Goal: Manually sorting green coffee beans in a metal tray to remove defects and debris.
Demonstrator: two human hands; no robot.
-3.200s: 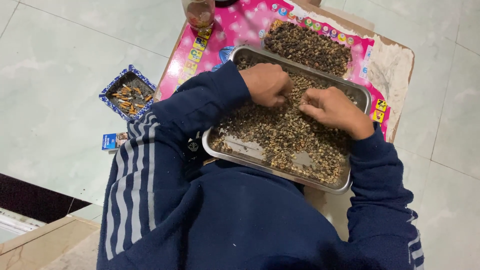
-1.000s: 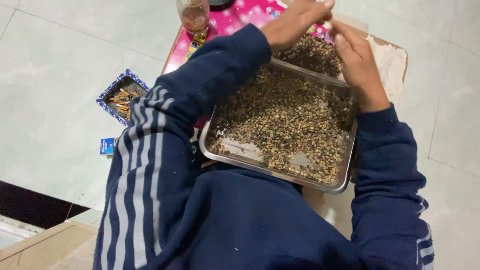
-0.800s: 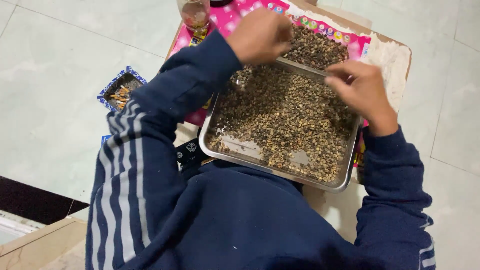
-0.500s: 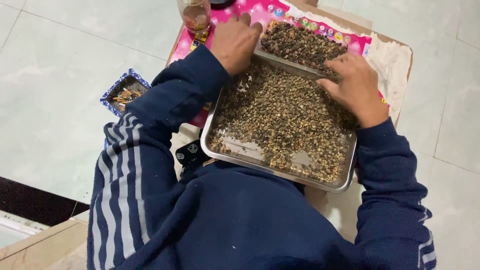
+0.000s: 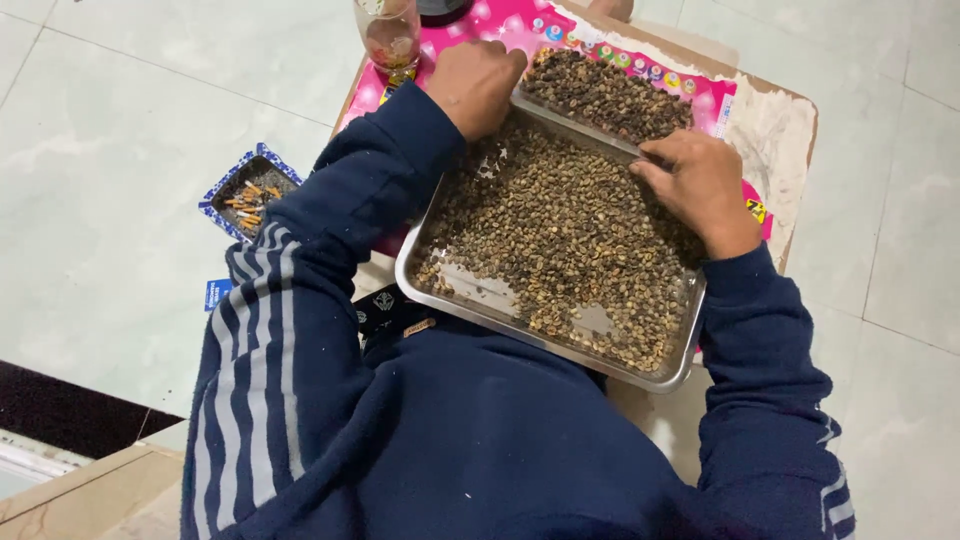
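Both hands (image 5: 700, 185) moved back, curled grip touching tray (image 5: 440, 300) rim.

Steel tray (image 5: 417, 283) of brown seeds (image 5: 560, 240) lies tilted on table.

Beans (image 5: 560, 240) fill the tray (image 5: 455, 300); ashtray (image 5: 245, 190) lies left.

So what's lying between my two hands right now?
In the head view, small brown seeds in the metal tray fill the stretch between the left hand and right hand.
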